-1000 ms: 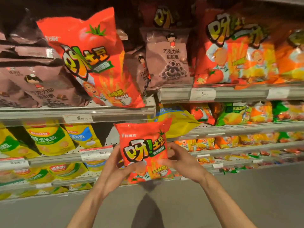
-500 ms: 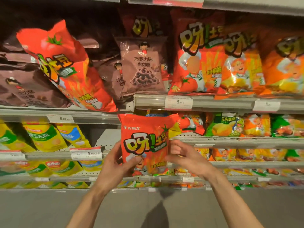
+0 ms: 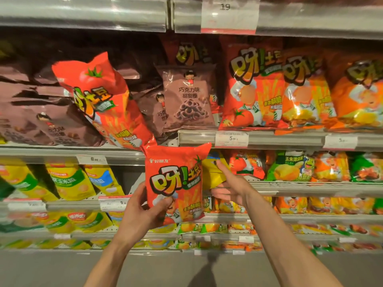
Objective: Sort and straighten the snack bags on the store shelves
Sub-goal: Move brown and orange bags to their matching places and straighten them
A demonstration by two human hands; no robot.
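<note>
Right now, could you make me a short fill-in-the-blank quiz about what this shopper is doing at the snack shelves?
1. The small bag held in front of the shelves is mostly ____ in colour.
2. The left hand grips that bag with its ____ on the front.
3. The big tomato bag leans among ____ bags.
4. The upright brown bag pictures chocolate ____.

Missing words: red; thumb; brown; rings

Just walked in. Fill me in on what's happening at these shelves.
A person is tidying snack shelves. Their left hand grips a small red tomato snack bag by its lower left corner, held upright in front of the shelves. The right hand holds its right edge from behind. On the shelf above, a large red bag of the same brand leans crookedly among brown chocolate bags.
</note>
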